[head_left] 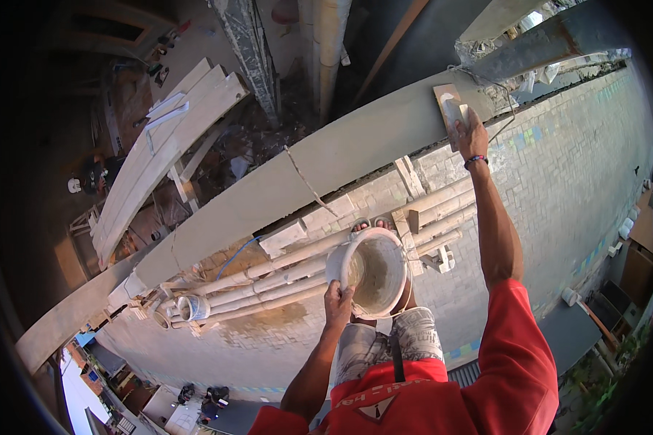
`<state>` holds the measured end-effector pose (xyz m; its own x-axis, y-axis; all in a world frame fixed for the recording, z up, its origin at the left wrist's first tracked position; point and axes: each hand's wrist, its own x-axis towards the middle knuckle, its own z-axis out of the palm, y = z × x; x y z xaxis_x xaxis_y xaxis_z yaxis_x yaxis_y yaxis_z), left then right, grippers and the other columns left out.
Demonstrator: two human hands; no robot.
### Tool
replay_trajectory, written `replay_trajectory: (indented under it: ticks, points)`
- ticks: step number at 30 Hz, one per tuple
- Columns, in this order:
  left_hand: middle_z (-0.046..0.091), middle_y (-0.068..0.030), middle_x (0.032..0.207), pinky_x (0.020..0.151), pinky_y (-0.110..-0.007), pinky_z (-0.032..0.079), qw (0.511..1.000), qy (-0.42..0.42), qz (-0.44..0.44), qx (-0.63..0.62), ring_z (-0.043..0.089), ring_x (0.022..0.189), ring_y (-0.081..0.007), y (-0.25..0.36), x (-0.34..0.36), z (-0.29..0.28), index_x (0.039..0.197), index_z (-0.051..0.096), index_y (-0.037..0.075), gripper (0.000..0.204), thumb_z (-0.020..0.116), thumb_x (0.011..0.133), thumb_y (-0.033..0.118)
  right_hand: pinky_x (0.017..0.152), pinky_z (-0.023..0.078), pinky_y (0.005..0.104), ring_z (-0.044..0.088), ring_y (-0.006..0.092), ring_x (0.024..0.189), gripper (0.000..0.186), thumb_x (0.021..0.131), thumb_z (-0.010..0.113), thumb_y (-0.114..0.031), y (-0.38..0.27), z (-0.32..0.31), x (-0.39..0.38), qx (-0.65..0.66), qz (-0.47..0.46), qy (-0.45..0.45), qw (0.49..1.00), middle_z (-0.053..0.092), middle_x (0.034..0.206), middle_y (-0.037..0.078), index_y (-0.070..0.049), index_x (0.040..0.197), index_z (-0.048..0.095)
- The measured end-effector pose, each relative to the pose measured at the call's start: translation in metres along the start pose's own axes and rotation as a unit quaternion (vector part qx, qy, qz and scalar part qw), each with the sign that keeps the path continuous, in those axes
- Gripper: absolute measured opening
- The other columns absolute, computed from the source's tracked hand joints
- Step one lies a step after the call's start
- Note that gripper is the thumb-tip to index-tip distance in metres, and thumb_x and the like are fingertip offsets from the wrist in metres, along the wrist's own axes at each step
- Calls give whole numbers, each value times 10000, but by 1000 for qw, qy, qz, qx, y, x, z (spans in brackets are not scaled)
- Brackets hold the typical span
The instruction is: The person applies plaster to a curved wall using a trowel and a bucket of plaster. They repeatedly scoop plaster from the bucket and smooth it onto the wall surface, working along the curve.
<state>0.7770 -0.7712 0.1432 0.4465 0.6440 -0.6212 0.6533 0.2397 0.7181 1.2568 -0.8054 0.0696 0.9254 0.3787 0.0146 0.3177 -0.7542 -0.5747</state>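
My left hand [337, 301] is closed on the near left side of a pale, cement-smeared bucket [337, 264], in front of my legs. Inside the bucket lies some grey, wet-looking material. Stretched out to the far right, my right hand [473, 138] is closed round a plastering float [443, 96], a flat tan board with a pale smear. The float lies against the smooth grey plastered face of a long beam [370, 134]. Its grip is mostly hidden by my fingers.
I stand high on bamboo poles [279, 279] tied beside the beam, with paving [551, 174] far below. A smaller bucket [194, 307] sits at the poles' left end. Wires [306, 181] stick out from the beam. Planks [163, 148] and an upright post [250, 61] stand beyond it.
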Motion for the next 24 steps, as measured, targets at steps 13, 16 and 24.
replay_trajectory:
  ticks: [13,16,24]
  points:
    - [464,-2,631,499,-258,350,1000,18,12,-15,398,565,-77,-4,3,4,784,484,13,191,626,852,120,824,509,301,599,145,989,423,927,543,-216,-62,-4,-147,690,280,-365,559,593,1155,82,-13,1290,466]
    - [465,3,638,503,-258,352,998,33,31,-49,399,574,-73,-2,5,10,789,485,13,185,625,851,116,825,514,316,598,158,1001,423,923,551,-185,-45,-21,-130,734,250,-342,531,583,1175,88,-12,1295,449]
    - [467,-15,674,523,-266,360,998,25,16,-64,405,616,-87,-23,5,9,796,472,13,185,622,851,107,756,480,335,594,223,883,385,794,674,-85,-51,21,-117,302,-26,-139,943,585,991,143,7,1087,441]
